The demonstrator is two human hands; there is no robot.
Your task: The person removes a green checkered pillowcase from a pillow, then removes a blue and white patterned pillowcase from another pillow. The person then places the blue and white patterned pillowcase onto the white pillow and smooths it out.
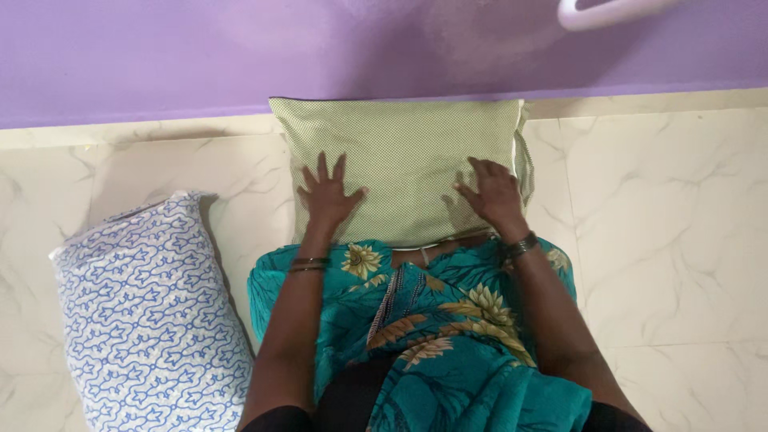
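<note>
presently, left to right:
blue patterned pillow (148, 312): lies on the marble floor (672, 240), apart from the left hand.
left hand (326, 194): fingers spread, palm flat on the green pillow (404, 152).
green pillow: on the floor, against the purple wall (160, 48).
right hand (496, 194): fingers spread, flat on its right side.

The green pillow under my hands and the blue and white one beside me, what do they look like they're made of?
Green pillow: woven cloth cover, likely cotton, matte with a fine dotted print and a seamed edge. Blue and white pillow: also matte printed fabric, plump with soft filling. Both hands, left hand and right hand, press flat on the green one.
</note>
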